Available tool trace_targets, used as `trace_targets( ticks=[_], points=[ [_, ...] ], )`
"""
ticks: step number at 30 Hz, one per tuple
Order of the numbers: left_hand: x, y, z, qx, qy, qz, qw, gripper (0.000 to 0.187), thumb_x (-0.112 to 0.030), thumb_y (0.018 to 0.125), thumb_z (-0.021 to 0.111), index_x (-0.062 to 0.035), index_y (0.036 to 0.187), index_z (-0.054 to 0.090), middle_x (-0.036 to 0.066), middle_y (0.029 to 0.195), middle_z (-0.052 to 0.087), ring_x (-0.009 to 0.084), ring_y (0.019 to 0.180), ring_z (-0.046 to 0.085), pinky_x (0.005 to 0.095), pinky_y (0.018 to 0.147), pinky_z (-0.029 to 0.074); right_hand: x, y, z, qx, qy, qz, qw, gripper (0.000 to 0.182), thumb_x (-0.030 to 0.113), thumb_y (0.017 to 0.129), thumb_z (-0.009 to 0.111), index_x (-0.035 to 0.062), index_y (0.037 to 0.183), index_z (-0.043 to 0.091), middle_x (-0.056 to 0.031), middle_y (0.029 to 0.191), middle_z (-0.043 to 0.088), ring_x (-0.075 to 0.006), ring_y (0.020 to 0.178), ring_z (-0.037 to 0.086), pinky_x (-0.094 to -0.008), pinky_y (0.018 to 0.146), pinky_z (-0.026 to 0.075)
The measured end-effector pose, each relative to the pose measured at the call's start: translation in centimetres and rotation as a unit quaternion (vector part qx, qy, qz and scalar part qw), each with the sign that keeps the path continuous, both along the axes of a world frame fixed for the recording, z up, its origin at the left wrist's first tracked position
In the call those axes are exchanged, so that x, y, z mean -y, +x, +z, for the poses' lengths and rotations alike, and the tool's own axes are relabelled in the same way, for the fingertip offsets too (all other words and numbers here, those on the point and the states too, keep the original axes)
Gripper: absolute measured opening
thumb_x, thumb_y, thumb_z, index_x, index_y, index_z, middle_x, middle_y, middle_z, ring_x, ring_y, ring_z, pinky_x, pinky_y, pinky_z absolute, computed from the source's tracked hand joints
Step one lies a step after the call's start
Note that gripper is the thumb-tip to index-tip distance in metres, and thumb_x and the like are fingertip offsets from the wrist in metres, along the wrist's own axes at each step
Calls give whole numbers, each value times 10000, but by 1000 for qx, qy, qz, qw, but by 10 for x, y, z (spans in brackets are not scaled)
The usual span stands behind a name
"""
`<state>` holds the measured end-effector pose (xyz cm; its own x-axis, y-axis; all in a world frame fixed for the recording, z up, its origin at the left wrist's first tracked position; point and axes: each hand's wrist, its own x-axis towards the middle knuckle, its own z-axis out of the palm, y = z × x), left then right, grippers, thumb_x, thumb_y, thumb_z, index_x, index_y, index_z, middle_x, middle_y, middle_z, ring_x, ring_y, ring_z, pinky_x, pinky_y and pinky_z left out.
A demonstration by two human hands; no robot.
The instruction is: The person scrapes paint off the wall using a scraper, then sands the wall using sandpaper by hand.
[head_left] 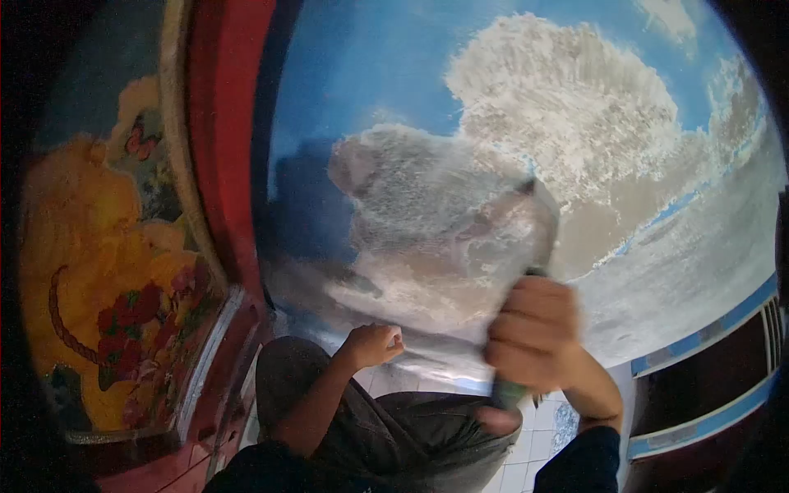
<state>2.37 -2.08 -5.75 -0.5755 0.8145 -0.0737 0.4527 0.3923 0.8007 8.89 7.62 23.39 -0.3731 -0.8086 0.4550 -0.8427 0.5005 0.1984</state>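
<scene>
My right hand (534, 337) is closed around the green handle (508, 393) of a scraper. Its blade (544, 230) is smeared by motion and points up against the wall, over a patch of bared grey surface; whether it touches cannot be made out. The wall (362, 57) is painted blue, with large whitish-grey patches (567, 99) where the blue paint is gone, their edges ragged. My left hand (374, 345) rests by my bent knee with its fingers curled in, and nothing shows in it.
On the left hangs a picture (90, 222) of red flowers and a butterfly, beside a red upright strip (234, 123). A dark opening with blue edging (707, 333) lies at right. White floor tiles (538, 444) show beneath my crossed legs (419, 435).
</scene>
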Motion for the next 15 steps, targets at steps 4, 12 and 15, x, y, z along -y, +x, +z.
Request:
trace_targets(
  ticks=[4, 12, 15],
  points=[
    [1, 2, 4, -15, 4, -9, 1000, 307, -364, 800, 541, -83, 922, 559, 142, 837, 609, 283, 776, 601, 403, 683, 453, 0, 15, 39, 103, -468, 88, 873, 554, 532, 815, 407, 117, 449, 377, -8, 406, 386, -136, 343, 386, -280, 349, 268],
    [-2, 2, -6, -35, -5, -8, 999, 312, -373, 799, 551, -77, 899, 551, 125, 789, 600, 297, 759, 597, 415, 683, 457, -6, -19, 116, 239, -423, 95, 869, 606, 640, 811, 263, 100, 555, 362, 6, 431, 254, -106, 361, 215, -268, 342, 190],
    [1, 2, -3, -36, -1, -17, 999, 297, -348, 803, 554, -72, 913, 553, 131, 790, 601, 297, 757, 597, 415, 682, 458, -1, -44, 120, 286, -400, 140, 859, 633, 650, 820, 243, 91, 542, 345, 8, 410, 213, -90, 322, 169, -256, 276, 149]
  ],
)
